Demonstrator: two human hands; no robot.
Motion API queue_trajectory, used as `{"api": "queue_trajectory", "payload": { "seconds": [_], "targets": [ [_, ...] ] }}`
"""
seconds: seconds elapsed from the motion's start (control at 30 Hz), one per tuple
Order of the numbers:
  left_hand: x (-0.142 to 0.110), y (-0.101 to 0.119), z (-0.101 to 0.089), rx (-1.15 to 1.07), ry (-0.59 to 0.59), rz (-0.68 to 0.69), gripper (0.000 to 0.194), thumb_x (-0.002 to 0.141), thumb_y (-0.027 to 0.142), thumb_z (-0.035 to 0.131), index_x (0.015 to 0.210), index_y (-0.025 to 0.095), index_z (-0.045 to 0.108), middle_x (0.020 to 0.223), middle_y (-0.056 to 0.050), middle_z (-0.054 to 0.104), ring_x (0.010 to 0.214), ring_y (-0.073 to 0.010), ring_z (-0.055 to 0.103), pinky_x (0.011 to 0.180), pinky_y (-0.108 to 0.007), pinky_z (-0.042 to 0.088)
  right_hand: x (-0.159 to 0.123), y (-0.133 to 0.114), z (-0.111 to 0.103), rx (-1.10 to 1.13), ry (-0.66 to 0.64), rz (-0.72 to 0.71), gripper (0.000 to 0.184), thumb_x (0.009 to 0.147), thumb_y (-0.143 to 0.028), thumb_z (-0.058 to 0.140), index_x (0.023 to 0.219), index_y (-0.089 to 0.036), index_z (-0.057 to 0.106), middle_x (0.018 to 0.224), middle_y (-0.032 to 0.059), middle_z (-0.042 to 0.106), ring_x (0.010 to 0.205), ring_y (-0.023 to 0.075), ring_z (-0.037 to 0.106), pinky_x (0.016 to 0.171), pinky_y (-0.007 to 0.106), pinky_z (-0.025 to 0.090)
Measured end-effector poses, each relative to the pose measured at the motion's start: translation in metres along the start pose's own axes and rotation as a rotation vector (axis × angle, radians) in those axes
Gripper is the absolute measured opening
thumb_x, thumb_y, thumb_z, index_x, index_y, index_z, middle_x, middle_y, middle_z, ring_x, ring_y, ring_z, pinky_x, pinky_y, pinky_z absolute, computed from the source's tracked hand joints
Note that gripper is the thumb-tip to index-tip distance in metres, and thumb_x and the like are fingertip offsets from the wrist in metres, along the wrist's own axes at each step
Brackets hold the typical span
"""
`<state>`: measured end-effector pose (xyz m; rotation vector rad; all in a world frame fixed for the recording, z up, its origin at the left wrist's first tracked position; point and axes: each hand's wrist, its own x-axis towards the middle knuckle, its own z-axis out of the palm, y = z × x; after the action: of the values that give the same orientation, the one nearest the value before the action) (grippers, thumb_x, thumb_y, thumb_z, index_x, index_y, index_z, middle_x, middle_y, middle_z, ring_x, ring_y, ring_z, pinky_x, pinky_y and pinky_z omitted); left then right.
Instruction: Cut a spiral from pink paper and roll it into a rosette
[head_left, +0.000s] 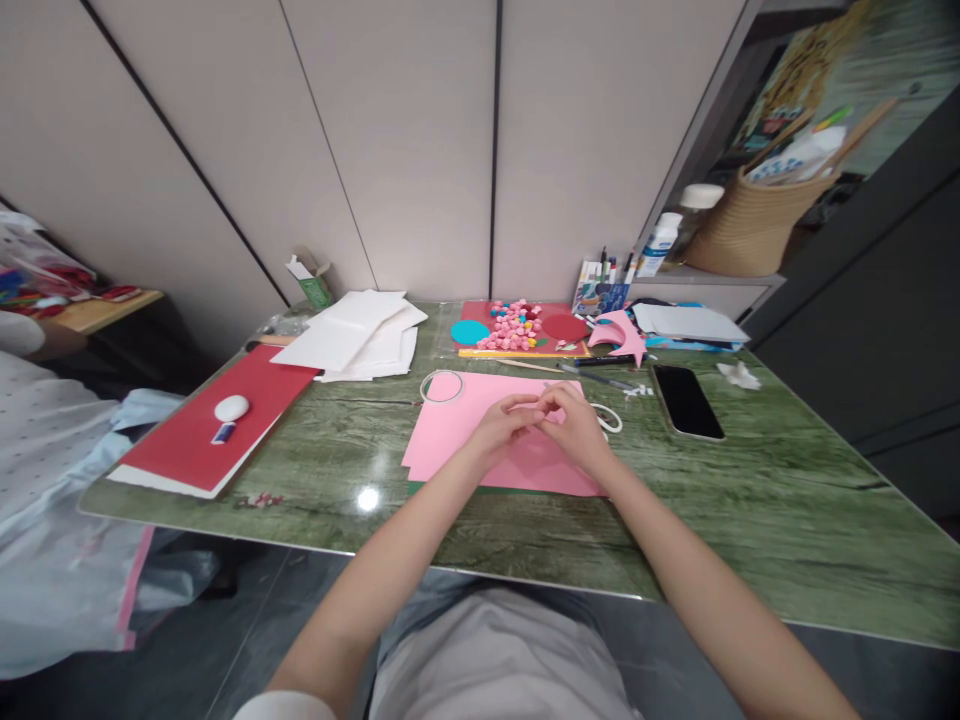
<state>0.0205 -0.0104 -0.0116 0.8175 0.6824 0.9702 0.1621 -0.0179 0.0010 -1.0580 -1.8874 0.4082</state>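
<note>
My left hand (504, 424) and my right hand (573, 418) meet above sheets of pink paper (444, 440), fingertips pinched close together. Whatever lies between the fingers is too small or hidden to make out. A clear ring, like a roll of tape (424, 388), rests on the paper's upper left corner. Just right of my right hand, white loops like scissor handles (616, 418) stick out past the paper. Beyond the hands, small pink balls (514, 330) lie heaped on a red sheet, between a blue paper circle (470, 332) and a red paper circle (564, 327).
A phone (688, 402) lies at right, near crumpled tissue (739, 376). Pink paper scraps (619, 335) and a pen box (596, 290) stand behind. White sheets (341, 335) and a red folder (180, 445) occupy the left. Another person's clothing (52, 480) shows at far left.
</note>
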Motion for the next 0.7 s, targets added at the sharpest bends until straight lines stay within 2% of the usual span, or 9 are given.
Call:
{"api": "queue_trajectory", "payload": {
  "seconds": [0.2, 0.4, 0.53, 0.7],
  "targets": [
    [0.0009, 0.0005, -0.0007, -0.052, 0.083, 0.0, 0.045, 0.052, 0.021, 0.075, 0.093, 0.015, 0.058, 0.076, -0.002, 0.064, 0.068, -0.009, 0.056, 0.067, -0.023, 0.036, 0.0005, -0.0013, -0.0017, 0.007, -0.012, 0.01, 0.008, 0.071, -0.017, 0.057, 0.079, -0.02, 0.057, 0.08, 0.0013, 0.05, 0.071, 0.0135, 0.05, 0.066, 0.029, 0.042],
    [0.0021, 0.0014, -0.0033, -0.04, 0.105, 0.015, 0.044, 0.053, 0.021, 0.074, 0.094, 0.016, 0.058, 0.069, 0.001, 0.062, 0.058, -0.0061, 0.052, 0.061, -0.021, 0.035, 0.0003, -0.0028, -0.0033, 0.017, -0.009, 0.025, 0.011, 0.075, -0.024, 0.057, 0.085, -0.021, 0.061, 0.083, 0.002, 0.051, 0.068, 0.0124, 0.052, 0.067, 0.029, 0.043],
    [0.0027, 0.0021, -0.004, -0.023, 0.107, 0.023, 0.043, 0.053, 0.02, 0.073, 0.092, 0.015, 0.058, 0.066, 0.001, 0.06, 0.054, -0.0057, 0.05, 0.057, -0.021, 0.033, 0.0004, -0.0031, -0.0039, 0.01, -0.036, 0.028, 0.014, 0.076, -0.024, 0.056, 0.088, -0.022, 0.063, 0.084, 0.0029, 0.052, 0.073, 0.0142, 0.053, 0.069, 0.029, 0.044],
    [0.0018, 0.004, -0.0028, 0.019, 0.066, 0.032, 0.039, 0.054, 0.019, 0.072, 0.091, 0.015, 0.059, 0.068, 0.0, 0.061, 0.056, -0.0068, 0.051, 0.058, -0.022, 0.035, 0.0014, 0.0025, -0.0034, 0.027, -0.152, -0.032, 0.018, 0.079, -0.022, 0.052, 0.093, -0.025, 0.063, 0.091, 0.005, 0.055, 0.089, 0.0183, 0.052, 0.077, 0.034, 0.044]
  ]
}}
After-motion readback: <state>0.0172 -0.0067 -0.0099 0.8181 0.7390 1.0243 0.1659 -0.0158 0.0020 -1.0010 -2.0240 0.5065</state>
